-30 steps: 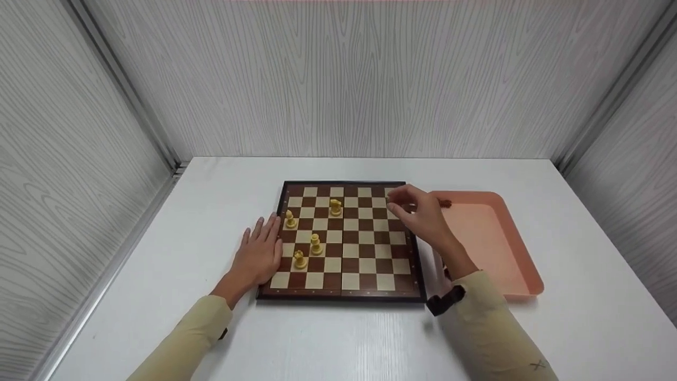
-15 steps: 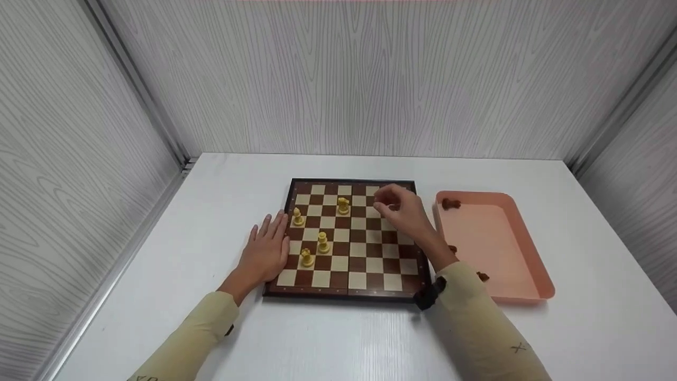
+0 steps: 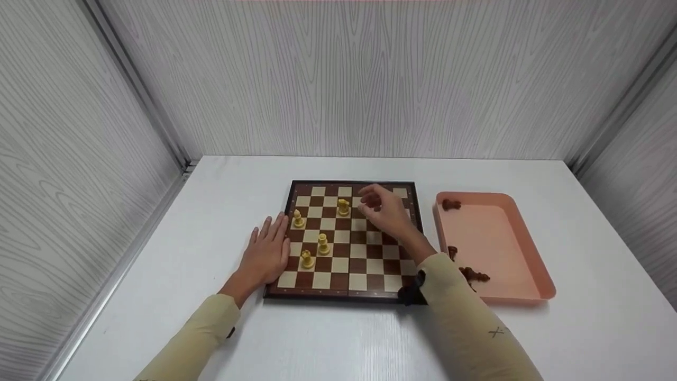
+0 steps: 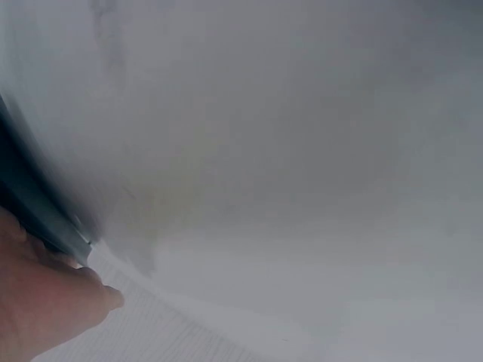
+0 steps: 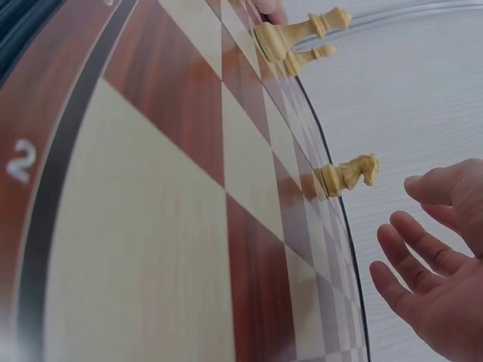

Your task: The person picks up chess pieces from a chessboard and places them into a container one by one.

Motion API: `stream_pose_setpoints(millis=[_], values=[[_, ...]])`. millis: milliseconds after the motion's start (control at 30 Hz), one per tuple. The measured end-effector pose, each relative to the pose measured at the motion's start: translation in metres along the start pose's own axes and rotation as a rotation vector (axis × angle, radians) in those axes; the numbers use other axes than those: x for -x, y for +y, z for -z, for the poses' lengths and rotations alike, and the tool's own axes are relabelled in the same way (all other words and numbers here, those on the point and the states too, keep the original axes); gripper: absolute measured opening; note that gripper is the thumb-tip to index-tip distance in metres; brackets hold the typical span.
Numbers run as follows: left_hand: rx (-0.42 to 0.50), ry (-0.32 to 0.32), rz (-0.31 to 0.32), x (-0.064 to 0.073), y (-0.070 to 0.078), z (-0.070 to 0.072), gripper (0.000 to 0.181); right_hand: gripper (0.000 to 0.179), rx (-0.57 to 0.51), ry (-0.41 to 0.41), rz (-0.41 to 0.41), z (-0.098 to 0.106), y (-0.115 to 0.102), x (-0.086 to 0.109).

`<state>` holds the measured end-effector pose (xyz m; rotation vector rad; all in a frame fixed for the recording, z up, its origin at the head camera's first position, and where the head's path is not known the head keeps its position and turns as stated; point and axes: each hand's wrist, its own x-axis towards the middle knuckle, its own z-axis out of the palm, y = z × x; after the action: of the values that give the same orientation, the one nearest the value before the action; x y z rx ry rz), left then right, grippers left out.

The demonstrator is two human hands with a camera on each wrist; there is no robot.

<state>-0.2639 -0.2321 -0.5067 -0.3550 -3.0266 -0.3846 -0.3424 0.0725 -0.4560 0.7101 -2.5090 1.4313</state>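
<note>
My left hand [image 3: 267,252] lies flat with straight fingers along the left edge of the chessboard [image 3: 365,267]; in the left wrist view only part of that hand [image 4: 53,302] shows, by the dark board edge. My right hand [image 3: 387,212] hovers over the board just right of a cream knight [image 3: 344,207]. In the right wrist view its fingers [image 5: 404,260] are loosely bent and hold nothing, apart from the knight [image 5: 350,173]. Also upright on the left half stand a slim cream piece like a bishop [image 3: 298,219] and two cream pieces, one taller [image 3: 323,244], one crowned [image 3: 307,259].
To the right of the board sits a pink tray [image 3: 521,233]. Several dark brown chess pieces lie in it, one knocked flat at the back left [image 3: 451,204]. White table [image 3: 338,338] surrounds the board, with grey wood-grain panels [image 3: 338,79] at the back and sides.
My right hand has moved left across the board toward the knight, uncovering brown pieces in the tray. The head view has shifted a little. My left hand stays on the board edge.
</note>
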Motion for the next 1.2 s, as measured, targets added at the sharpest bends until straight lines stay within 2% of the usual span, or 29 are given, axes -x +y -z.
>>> stream_pose_setpoints(millis=[133, 467, 800, 1200], values=[[-0.001, 0.014, 0.002, 0.0, 0.001, -0.001, 0.059, 0.03, -0.004, -0.015, -0.007, -0.005, 0.0, -0.003], [-0.028, -0.027, 0.001, 0.001, 0.0, 0.002, 0.059, 0.031, -0.057, -0.033, -0.085, -0.021, 0.0, -0.01], [-0.028, -0.032, -0.002, 0.0, 0.001, 0.006, 0.059, 0.031, -0.091, -0.043, -0.125, -0.031, 0.003, -0.015], [-0.037, -0.022, -0.002, 0.001, 0.002, 0.005, 0.06, 0.021, -0.052, -0.042, -0.144, -0.04, -0.001, -0.021]])
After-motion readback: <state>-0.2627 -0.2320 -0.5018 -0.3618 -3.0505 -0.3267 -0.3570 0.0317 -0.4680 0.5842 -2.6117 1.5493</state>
